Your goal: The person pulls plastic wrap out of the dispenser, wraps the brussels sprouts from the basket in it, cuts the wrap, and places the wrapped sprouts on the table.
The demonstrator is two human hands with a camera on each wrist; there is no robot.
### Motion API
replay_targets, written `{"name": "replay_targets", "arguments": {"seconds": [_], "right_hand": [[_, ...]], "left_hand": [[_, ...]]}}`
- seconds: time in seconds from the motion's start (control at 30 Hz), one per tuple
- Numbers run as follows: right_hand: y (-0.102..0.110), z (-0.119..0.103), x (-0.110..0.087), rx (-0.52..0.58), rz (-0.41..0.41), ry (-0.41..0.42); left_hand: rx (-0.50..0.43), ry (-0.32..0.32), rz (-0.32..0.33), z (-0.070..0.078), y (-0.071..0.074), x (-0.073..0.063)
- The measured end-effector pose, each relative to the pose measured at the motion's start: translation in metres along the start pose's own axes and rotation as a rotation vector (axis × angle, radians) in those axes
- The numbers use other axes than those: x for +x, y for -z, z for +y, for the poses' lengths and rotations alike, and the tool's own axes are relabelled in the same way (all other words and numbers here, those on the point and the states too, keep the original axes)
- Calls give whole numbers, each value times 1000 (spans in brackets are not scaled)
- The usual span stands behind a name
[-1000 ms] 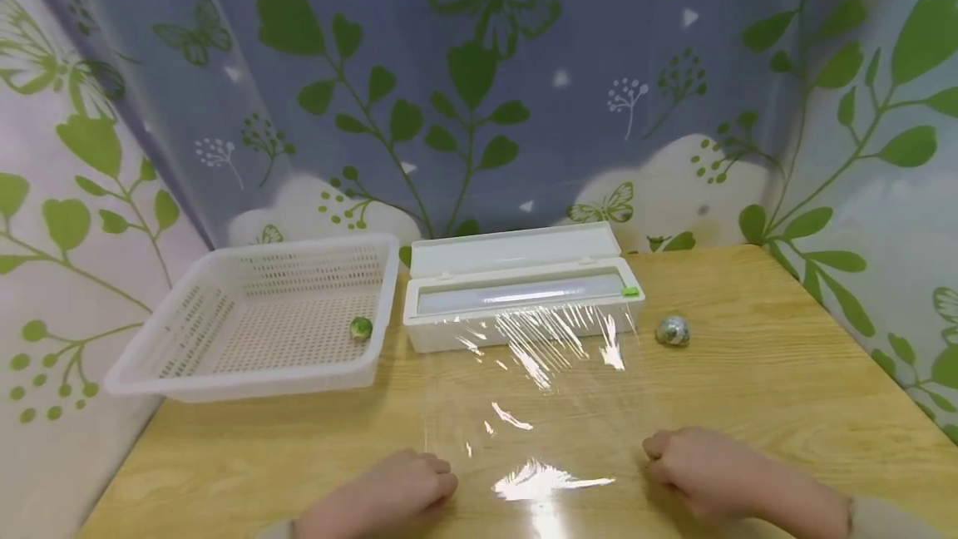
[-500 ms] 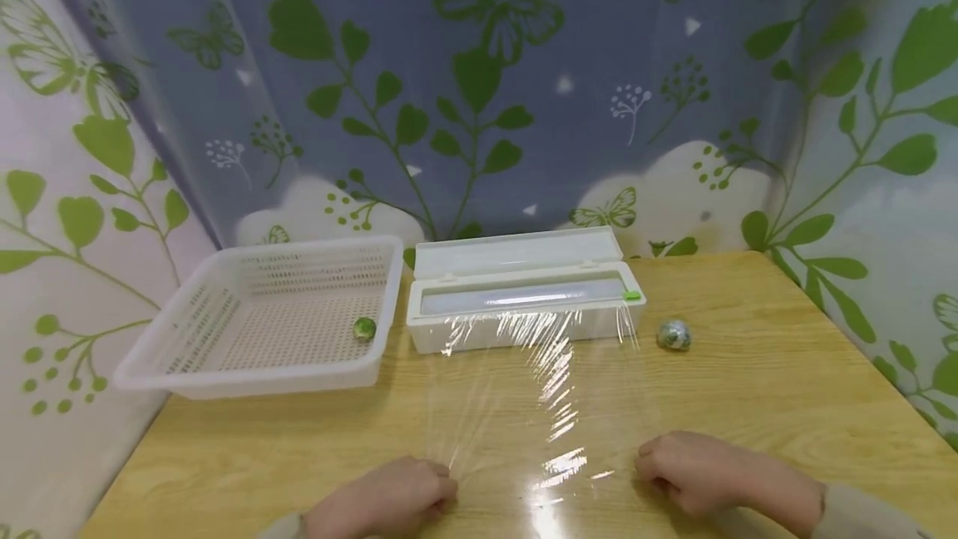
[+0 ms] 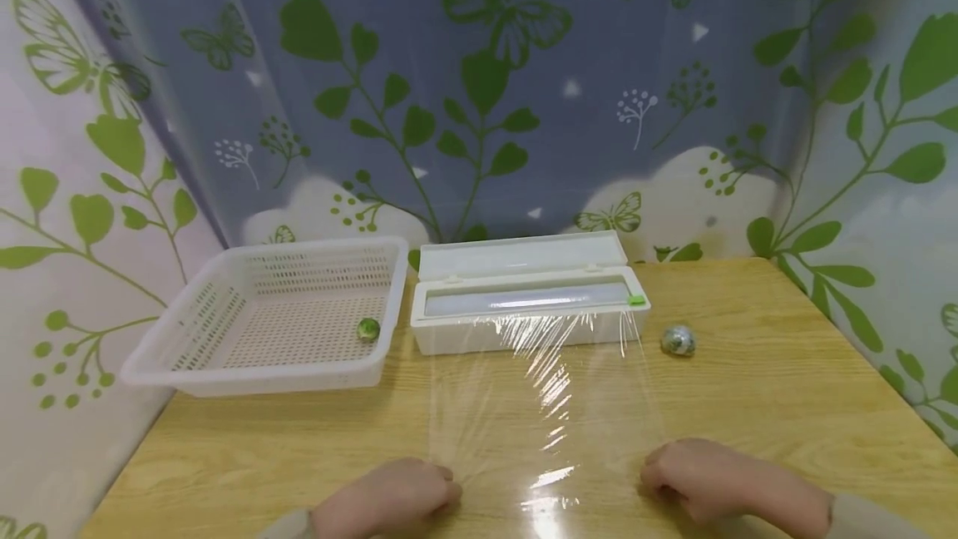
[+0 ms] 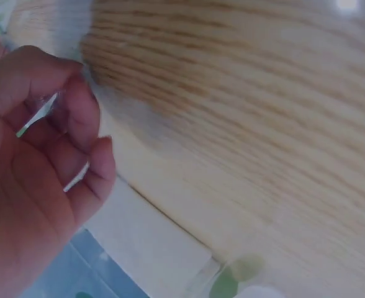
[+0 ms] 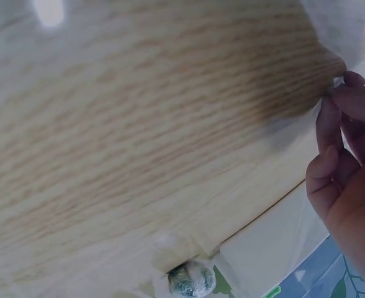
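A sheet of clear plastic wrap (image 3: 546, 406) stretches from a white dispenser box (image 3: 524, 335) toward the table's near side. My left hand (image 3: 392, 496) pinches its near left corner, and my right hand (image 3: 696, 477) pinches the near right corner. Inside the box, whose lid (image 3: 524, 254) stands raised at the back, lies the wrap roll (image 3: 524, 298). A green slider (image 3: 635, 300) sits at the box's right front edge. In the right wrist view, my thumb and finger (image 5: 350, 102) meet on the film's edge.
On the left stands a white perforated basket (image 3: 262, 377) with one small Brussels sprout (image 3: 367, 329) in it. A wrapped greenish ball (image 3: 678, 341) lies right of the box. Behind the wooden table (image 3: 786, 389) hangs a leaf-patterned curtain (image 3: 479, 106).
The wrap has become smoother and tauter between my hands and the box, its glare shifting. Both hands keep their pinch and barely move; the view has shifted slightly.
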State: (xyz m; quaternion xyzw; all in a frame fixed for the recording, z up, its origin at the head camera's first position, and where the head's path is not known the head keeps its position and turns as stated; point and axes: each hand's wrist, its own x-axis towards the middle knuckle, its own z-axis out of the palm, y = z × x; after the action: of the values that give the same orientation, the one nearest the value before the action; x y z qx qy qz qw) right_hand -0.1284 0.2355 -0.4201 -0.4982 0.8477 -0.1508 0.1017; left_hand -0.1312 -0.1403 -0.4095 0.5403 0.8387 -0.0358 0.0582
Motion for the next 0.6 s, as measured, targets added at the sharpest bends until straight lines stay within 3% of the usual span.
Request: {"name": "replay_targets", "arguments": {"seconds": [0.2,0.43,0.53,0.6], "right_hand": [[-3,2,-2,-19,53,41],[4,6,-3,219,-22,-56],[6,5,-2,187,-7,-41],[7,4,-1,135,10,-11]], "left_hand": [[-43,13,-35,1,-3,-1],[-269,115,-63,-3,1,1],[-315,148,-55,-3,3,2],[-283,149,-18,-2,1,2]]}}
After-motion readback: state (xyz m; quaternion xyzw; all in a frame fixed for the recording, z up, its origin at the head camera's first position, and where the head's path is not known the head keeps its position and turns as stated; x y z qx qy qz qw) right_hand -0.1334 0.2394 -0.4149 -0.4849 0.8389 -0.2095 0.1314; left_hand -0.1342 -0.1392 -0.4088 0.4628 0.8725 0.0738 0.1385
